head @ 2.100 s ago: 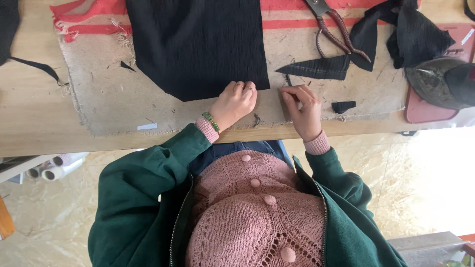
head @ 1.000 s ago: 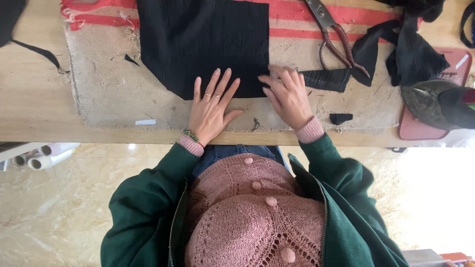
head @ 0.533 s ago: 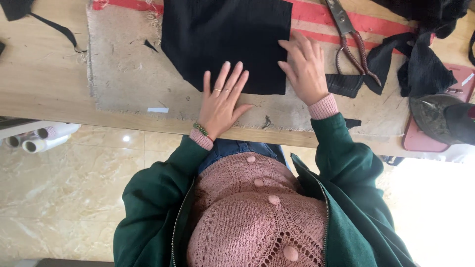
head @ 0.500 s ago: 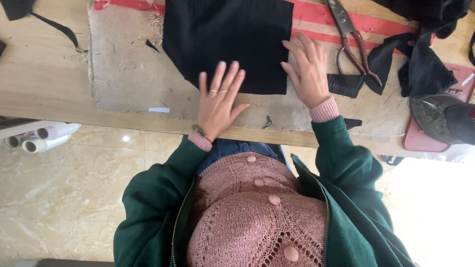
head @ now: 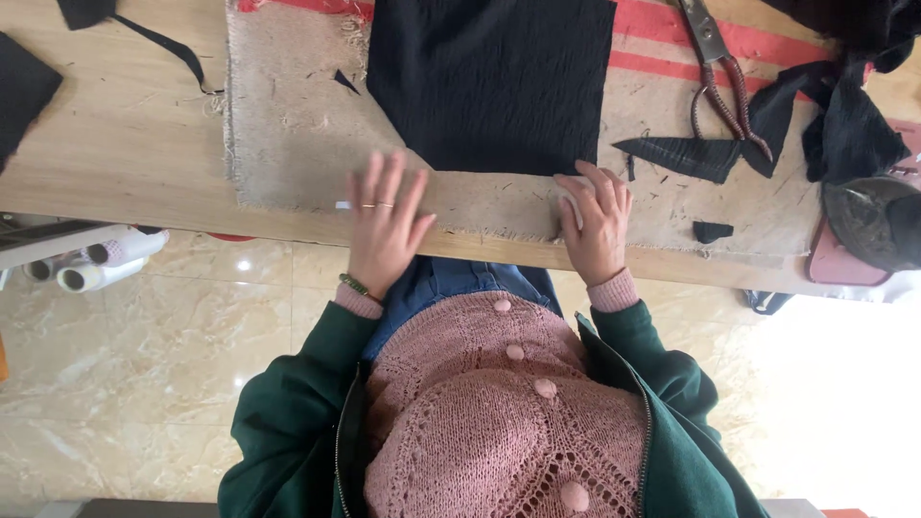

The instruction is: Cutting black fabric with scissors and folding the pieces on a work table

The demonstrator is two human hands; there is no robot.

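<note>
the black fabric panel (head: 491, 82) is lying flat on a piece of coarse burlap matting (head: 288, 134), which is covering the wooden workbench (head: 115, 144), probably so the cloth is not sliding and the bench is being spared from marks. its lower edge is running just above both hands, near the bench's front edge.

the left hand (head: 382, 230) is resting palm down on the burlap, fingers spread wide and pointing up toward the fabric's slanted lower left corner, holding nothing; rings are showing on two fingers and a beaded bracelet (head: 353, 285) is sitting at the wrist. the right hand (head: 597, 223) is lying on the burlap just under the fabric's lower right corner, fingers curled narrowly around a small pale piece, perhaps tailor's chalk (head: 570, 206), though it is too hidden to be sure.

large scissors (head: 720, 72) are lying to the right of the panel, within reach, beside a black triangular offcut (head: 686, 156) and a heap of black scraps (head: 844, 105). a small black snippet (head: 712, 231) is lying near the right hand. both forearms are coming up from green sleeves with pink cuffs.
</note>
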